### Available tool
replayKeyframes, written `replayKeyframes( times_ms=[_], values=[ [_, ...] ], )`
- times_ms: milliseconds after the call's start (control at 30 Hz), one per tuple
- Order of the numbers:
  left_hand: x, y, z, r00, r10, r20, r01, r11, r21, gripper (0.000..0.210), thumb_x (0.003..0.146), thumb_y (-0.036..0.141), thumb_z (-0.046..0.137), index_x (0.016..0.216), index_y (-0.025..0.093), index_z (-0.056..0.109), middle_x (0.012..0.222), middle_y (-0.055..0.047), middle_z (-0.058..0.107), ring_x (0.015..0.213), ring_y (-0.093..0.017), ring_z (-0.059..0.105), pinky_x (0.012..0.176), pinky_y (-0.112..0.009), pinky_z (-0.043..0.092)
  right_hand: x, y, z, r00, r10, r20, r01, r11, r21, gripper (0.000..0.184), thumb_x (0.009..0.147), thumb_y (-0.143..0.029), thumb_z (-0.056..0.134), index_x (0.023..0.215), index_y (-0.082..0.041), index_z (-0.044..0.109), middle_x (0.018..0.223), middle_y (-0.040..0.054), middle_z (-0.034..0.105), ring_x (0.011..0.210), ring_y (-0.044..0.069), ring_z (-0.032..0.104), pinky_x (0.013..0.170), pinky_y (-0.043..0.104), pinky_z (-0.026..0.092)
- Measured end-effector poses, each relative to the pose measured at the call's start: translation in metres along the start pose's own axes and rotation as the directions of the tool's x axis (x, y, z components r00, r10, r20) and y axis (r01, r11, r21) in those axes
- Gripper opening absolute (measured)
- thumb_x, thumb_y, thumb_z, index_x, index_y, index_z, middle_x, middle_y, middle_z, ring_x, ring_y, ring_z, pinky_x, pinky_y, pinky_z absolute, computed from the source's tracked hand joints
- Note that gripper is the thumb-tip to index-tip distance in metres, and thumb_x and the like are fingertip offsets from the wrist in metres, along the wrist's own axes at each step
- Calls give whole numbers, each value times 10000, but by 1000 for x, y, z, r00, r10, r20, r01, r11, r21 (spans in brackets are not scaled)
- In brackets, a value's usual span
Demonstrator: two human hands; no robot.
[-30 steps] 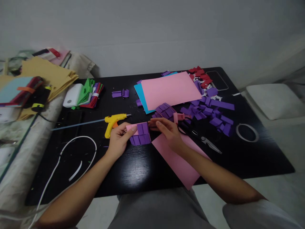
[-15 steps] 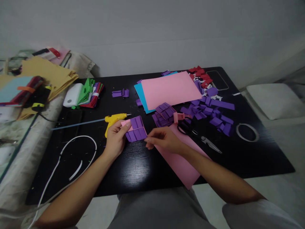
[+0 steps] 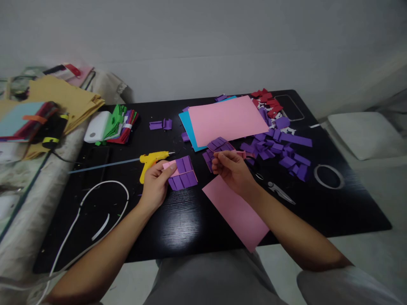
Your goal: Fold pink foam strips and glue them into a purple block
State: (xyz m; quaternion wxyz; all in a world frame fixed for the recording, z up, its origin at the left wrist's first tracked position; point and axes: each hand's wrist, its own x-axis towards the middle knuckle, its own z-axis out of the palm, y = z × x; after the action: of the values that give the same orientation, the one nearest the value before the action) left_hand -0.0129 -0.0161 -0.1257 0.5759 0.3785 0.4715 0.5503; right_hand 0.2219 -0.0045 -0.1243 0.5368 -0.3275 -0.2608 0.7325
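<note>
My left hand grips a small pink card covered with purple paper strips, thumb on its bare pink corner. A yellow glue gun lies just behind that hand. My right hand is raised above the table with thumb and fingertips pressed together; whatever they pinch, if anything, is too small to make out. Behind its fingers sits another purple-stripped piece, partly hidden. Below the hand lies a pink sheet, and black-handled scissors are beside the wrist, their handles mostly covered.
A large pink sheet rests over a blue sheet. Purple paper pieces and red scraps are heaped to the right, near a tape ring. A white cable curls at left, near bundled green strips.
My right hand has moved up and to the right, away from the card's edge. My left hand still holds the card, almost unmoved.
</note>
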Motion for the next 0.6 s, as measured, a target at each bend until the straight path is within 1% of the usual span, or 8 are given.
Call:
replayKeyframes(
  times_ms=[267, 400, 467, 533, 567, 600],
  values=[
    [0, 0, 0, 1000, -4, 13, 3, 999, 35, 380, 730, 458, 915, 651, 172, 678, 614, 22, 597, 546, -99, 508, 526, -210, 411, -2, 0, -2, 997, 71, 19, -71, 997, 8, 261, 720, -425, 954, 855, -247, 819, 894, -5, 839, 721, 115, 753, 639, 208, 619],
    [0, 0, -1, 1000, 1, 23, -2, 998, 65, 367, 742, 471, 900, 664, 179, 692, 622, 13, 616, 543, -112, 515, 524, -227, 413, -1, 1, 0, 997, 74, -23, -75, 996, -51, 297, 711, -487, 940, 866, -259, 827, 972, 22, 841, 780, 155, 756, 672, 265, 636],
    [0, -1, -1, 1000, 8, 27, -10, 996, 83, 366, 752, 478, 891, 671, 181, 694, 626, 13, 620, 541, -114, 514, 524, -232, 414, -1, 4, 1, 999, 15, -44, -21, 990, -140, 277, 694, -457, 953, 858, -270, 830, 1099, 31, 829, 891, 175, 762, 736, 294, 643],
    [0, -2, -3, 999, 19, 34, -22, 994, 106, 365, 770, 482, 882, 679, 180, 698, 634, 13, 625, 547, -113, 515, 528, -229, 414, -2, 7, 3, 995, -89, -36, 78, 966, -247, 284, 649, -358, 986, 879, -289, 834, 1289, 17, 776, 1097, 195, 740, 880, 318, 633],
    [0, -3, -4, 999, 25, 40, -30, 992, 119, 358, 778, 477, 880, 686, 179, 703, 639, 13, 628, 553, -111, 518, 532, -226, 415, -3, 9, 4, 990, -138, -23, 125, 949, -291, 319, 628, -315, 996, 903, -298, 835, 1337, 9, 754, 1177, 201, 717, 954, 332, 614],
    [0, -3, -5, 998, 32, 47, -38, 990, 134, 349, 787, 470, 878, 694, 179, 709, 642, 13, 631, 560, -110, 522, 537, -222, 417, -4, 10, 5, 985, -170, -9, 158, 933, -325, 348, 633, -300, 994, 942, -304, 835, 1319, 10, 760, 1207, 206, 708, 1012, 353, 593]
  ],
)
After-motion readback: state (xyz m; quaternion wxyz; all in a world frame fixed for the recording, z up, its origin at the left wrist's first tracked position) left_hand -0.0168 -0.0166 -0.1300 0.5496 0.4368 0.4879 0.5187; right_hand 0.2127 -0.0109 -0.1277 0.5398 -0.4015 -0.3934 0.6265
